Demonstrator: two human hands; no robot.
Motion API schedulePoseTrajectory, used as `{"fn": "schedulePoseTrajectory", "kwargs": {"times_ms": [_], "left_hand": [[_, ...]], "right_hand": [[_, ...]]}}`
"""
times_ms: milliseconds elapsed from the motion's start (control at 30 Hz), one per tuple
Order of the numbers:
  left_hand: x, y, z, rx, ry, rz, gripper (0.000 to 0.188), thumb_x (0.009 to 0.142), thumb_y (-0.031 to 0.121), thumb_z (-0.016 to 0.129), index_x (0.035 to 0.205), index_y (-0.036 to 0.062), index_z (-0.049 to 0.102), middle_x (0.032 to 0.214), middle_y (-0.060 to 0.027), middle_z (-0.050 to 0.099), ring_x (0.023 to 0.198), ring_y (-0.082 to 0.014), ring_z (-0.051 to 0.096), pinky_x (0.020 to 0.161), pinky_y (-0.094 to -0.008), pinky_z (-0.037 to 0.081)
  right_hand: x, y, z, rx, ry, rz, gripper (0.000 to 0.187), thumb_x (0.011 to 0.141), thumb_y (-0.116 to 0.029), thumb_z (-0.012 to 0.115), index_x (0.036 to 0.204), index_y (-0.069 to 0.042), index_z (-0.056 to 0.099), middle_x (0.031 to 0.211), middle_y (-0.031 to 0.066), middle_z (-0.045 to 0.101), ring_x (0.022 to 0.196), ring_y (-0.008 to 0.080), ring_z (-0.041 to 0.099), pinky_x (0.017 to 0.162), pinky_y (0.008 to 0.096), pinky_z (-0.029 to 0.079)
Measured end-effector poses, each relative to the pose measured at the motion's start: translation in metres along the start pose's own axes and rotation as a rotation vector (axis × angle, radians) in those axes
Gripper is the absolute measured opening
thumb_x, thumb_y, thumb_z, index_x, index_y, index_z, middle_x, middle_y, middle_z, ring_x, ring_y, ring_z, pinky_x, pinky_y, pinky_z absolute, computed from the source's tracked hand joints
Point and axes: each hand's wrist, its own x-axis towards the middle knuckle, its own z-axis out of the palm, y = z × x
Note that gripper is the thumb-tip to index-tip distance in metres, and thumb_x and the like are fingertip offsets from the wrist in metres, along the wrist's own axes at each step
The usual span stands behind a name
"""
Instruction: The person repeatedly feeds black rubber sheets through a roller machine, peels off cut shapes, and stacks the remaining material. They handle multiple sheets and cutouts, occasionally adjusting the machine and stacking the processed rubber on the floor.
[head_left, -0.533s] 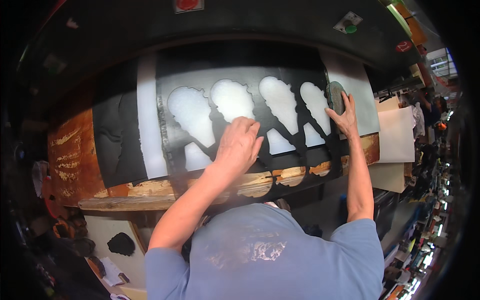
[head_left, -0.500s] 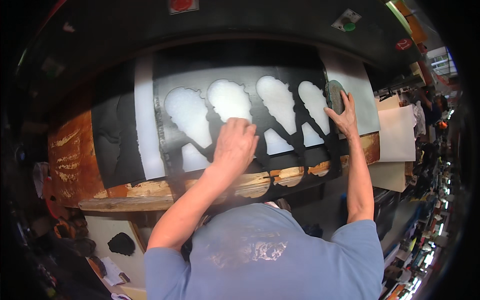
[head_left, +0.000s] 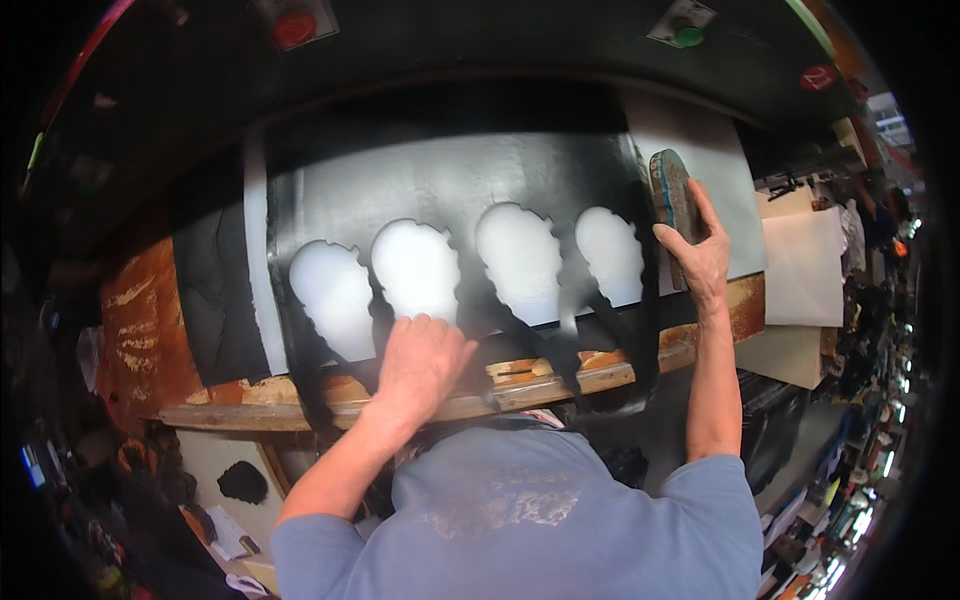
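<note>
A black sheet (head_left: 400,175) of material lies over a pale work surface (head_left: 690,140), which shows white through a row of several sole-shaped cut-outs. The sheet's narrow strips hang over the near table edge. My left hand (head_left: 422,365) has its fingers curled over a strip at the near side, below the second cut-out from the left. At the sheet's right border, my right hand (head_left: 703,245) holds a sole-shaped cutting die (head_left: 676,195) between thumb and fingers. The die is tilted up on its side, so its rim shows.
A dark machine beam (head_left: 480,45) with a red button (head_left: 294,30) and a green button (head_left: 688,37) spans the far side. Black material (head_left: 205,290) lies at left. The worn wooden edge (head_left: 235,415) runs along the front. Pale sheets (head_left: 803,265) stand at right.
The black sheet has slid toward me with my left hand, its cut-outs now closer to the front edge. My right hand has tipped the cutting die up from lying flatter.
</note>
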Motion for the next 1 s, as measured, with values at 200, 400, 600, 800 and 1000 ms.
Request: {"fn": "schedulePoseTrajectory", "kwargs": {"times_ms": [200,400,600,800,1000], "left_hand": [[-0.047,0.027,0.006,-0.139,-0.062,-0.066,0.022,0.087,0.022,0.081,0.079,0.0083,0.065,0.078,-0.0075,0.058,0.076,-0.0277,0.057,0.072,-0.0423,0.042],[-0.073,0.027,0.006,-0.466,-0.022,-0.060,0.019,0.094,0.018,0.076,0.084,0.0063,0.066,0.084,-0.0096,0.060,0.087,-0.0299,0.060,0.078,-0.0440,0.048],[-0.071,-0.049,-0.046,-0.200,0.360,-0.207,0.028,0.092,0.000,0.068,0.121,-0.0032,0.068,0.127,-0.0222,0.069,0.120,-0.0379,0.066,0.109,-0.0490,0.052],[-0.081,-0.146,-0.029,0.050,0.501,-0.428,0.047,0.097,0.001,0.069,0.141,-0.0073,0.058,0.148,-0.0273,0.059,0.139,-0.0449,0.056,0.116,-0.0522,0.045],[-0.086,-0.144,-0.018,-0.052,0.555,-0.494,0.052,0.096,-0.006,0.063,0.148,-0.0075,0.054,0.148,-0.0272,0.061,0.136,-0.0435,0.059,0.115,-0.0499,0.046]], "right_hand": [[-0.011,-0.047,0.070,0.085,-0.165,-0.067,0.087,0.075,-0.027,0.089,0.152,-0.001,0.059,0.169,0.0277,0.039,0.153,0.0358,0.045,0.124,0.0456,0.039],[-0.024,-0.110,0.172,0.008,-0.312,-0.220,0.085,0.074,-0.025,0.090,0.152,-0.006,0.061,0.167,0.0268,0.041,0.151,0.0390,0.045,0.122,0.0469,0.042],[-0.042,-0.133,0.243,-0.325,-0.307,-0.390,0.089,0.074,-0.029,0.089,0.149,0.004,0.056,0.159,0.0453,0.033,0.146,0.0559,0.038,0.118,0.0588,0.043],[-0.043,-0.137,0.251,-0.487,-0.293,-0.354,0.092,0.071,-0.027,0.089,0.151,0.003,0.055,0.155,0.0457,0.039,0.138,0.0528,0.047,0.114,0.0576,0.047],[-0.022,-0.194,0.251,-0.424,-0.697,-0.780,0.109,0.059,-0.007,0.091,0.159,-0.010,0.048,0.156,0.0393,0.042,0.138,0.0519,0.048,0.113,0.0551,0.051]]}}
